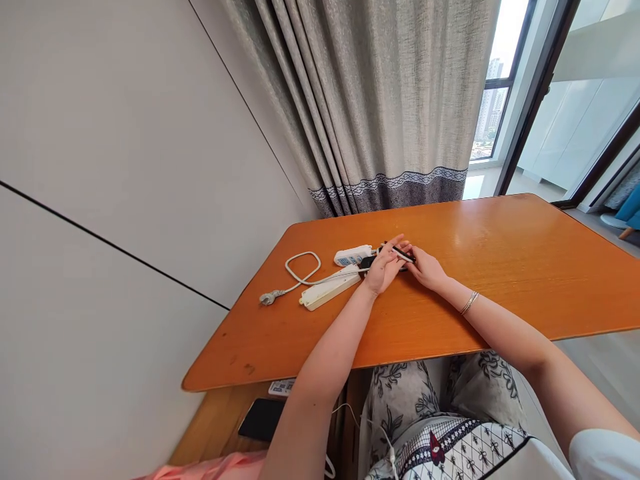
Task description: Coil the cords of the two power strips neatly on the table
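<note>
The slim black-and-white object [407,254] lies between the two hands over the table [510,267], slanting down to the right, its near end at the fingertips of the right hand [426,268] and its middle against the fingers of the left hand [383,269]. The right hand is clamped on that end between thumb and fingers; the left hand has its fingers stretched out along the object, and I cannot tell whether they grip it or only support it. Just to the left of the left hand, a small black block [367,263] sits partly hidden by it. Beside that block lie two power strips: a white strip [353,255] with sockets showing, farther from the person, and a cream strip [327,291] nearer, set at a slant. A pale cable [319,261] loops across the table left of the hands, passes over the cream strip, and leads at its other end to a grey plug [271,298] near the table's left side.
</note>
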Tool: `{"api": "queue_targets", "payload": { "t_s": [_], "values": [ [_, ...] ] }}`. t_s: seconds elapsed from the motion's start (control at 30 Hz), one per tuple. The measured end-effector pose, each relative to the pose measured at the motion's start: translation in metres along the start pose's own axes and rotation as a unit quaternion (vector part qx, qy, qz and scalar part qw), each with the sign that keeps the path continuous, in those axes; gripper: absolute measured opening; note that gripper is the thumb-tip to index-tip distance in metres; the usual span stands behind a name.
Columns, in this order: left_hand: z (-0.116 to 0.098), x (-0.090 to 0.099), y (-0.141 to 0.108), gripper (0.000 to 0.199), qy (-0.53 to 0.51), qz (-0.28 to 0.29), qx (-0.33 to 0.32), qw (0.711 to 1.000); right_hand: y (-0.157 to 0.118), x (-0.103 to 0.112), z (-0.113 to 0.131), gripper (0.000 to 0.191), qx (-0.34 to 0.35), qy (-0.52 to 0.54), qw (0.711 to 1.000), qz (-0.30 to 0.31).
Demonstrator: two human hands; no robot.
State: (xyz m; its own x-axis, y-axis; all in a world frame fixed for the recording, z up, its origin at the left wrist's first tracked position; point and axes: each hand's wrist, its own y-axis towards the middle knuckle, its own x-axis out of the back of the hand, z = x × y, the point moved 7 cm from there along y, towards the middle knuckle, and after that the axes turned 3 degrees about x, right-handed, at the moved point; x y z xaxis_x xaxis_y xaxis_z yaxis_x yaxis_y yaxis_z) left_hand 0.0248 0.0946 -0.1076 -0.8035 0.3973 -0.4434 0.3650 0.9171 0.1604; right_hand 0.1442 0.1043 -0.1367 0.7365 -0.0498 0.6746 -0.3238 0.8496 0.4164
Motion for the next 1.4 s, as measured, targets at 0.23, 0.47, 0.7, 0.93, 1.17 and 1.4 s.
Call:
{"api": "queue_targets", "payload": {
  "t_s": [0.23,0.47,0.7,0.93,1.17,1.4],
  "values": [
    [-0.03,0.025,-0.004,0.04,0.506,-0.124,-0.068,0.851,0.008,0.014,-0.023,0.027,-0.086,0.143,0.983,-0.069],
    [-0.018,0.012,-0.008,0.065,0.778,0.001,-0.047,0.626,0.01,0.018,-0.043,0.046,-0.149,0.252,0.949,-0.115],
    [-0.016,0.013,-0.009,0.051,0.802,0.036,-0.06,0.593,0.009,0.019,-0.046,0.056,-0.15,0.279,0.942,-0.114],
    [-0.018,0.016,-0.005,0.034,0.788,0.035,-0.098,0.607,0.004,0.01,-0.026,0.05,-0.063,0.266,0.96,-0.054],
    [-0.019,0.011,-0.007,0.04,0.701,-0.018,-0.104,0.706,0.0,0.006,-0.013,0.078,-0.008,0.198,0.98,0.009],
    [-0.014,0.013,-0.005,0.012,0.742,-0.063,-0.036,0.666,-0.006,0.019,0.003,0.099,0.042,-0.083,0.991,-0.101]
  ]
}}
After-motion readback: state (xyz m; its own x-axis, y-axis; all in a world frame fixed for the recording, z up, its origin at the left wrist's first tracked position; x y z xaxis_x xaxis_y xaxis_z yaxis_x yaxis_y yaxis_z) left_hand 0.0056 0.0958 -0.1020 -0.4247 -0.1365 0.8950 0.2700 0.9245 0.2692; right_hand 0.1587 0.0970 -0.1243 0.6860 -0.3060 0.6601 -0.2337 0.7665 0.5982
